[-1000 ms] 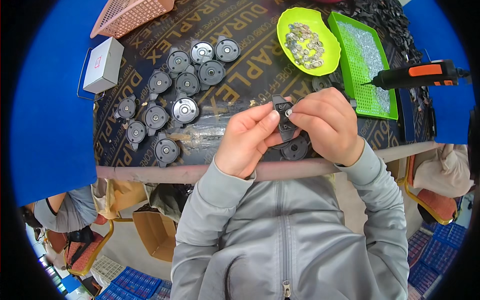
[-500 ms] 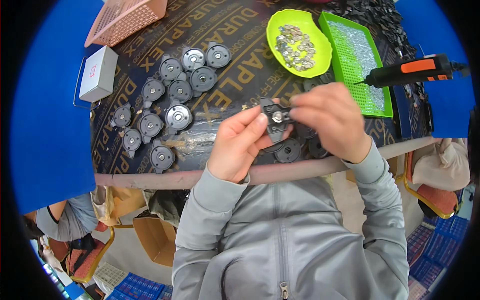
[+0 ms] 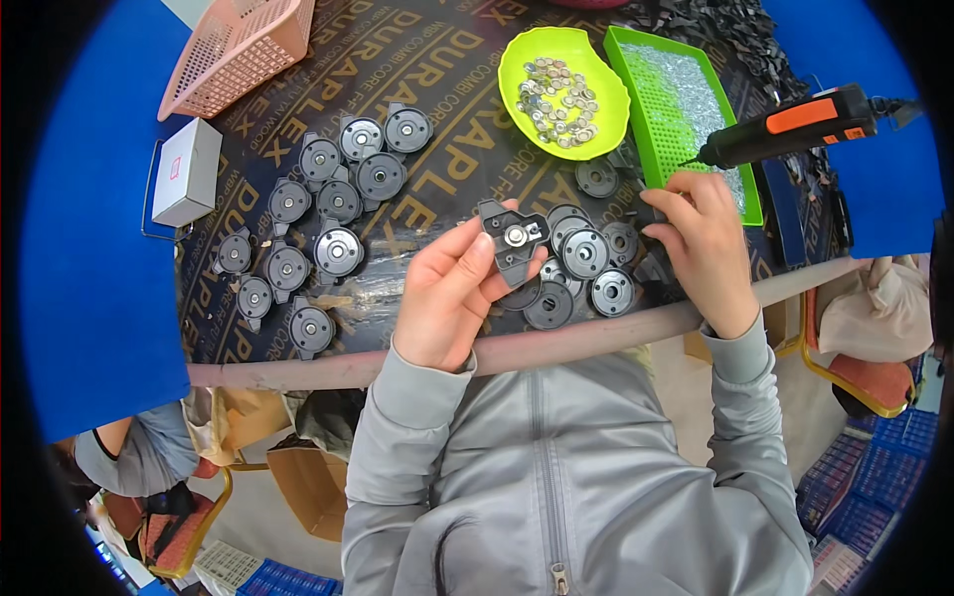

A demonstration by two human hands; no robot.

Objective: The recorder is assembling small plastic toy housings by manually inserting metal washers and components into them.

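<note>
Pinched between the thumb and fingers of my left hand [image 3: 437, 298] is a dark grey plastic housing [image 3: 513, 260] with a round metal piece at its centre. My right hand [image 3: 711, 253] is raised to the right of it, thumb and forefinger apart, with nothing visible between them. Several round grey discs [image 3: 584, 253] lie in a loose pile between my hands, near the table edge. Just beyond my right hand, a black and orange electric screwdriver [image 3: 795, 129] points its tip over a green tray [image 3: 644, 129] of small silvery pieces.
A yellow-green bowl [image 3: 618, 104] holds small round metal parts. Several grey disc assemblies [image 3: 339, 252] are spread on the left of the table. Behind them are a white box [image 3: 187, 174] and a pink basket [image 3: 238, 65]. Black pieces [image 3: 715, 30] are heaped at the far right.
My right hand has drawn away from the grey housing to the right, and its fingers have parted. The housing stays in my left hand. The whole view has shifted slightly.
</note>
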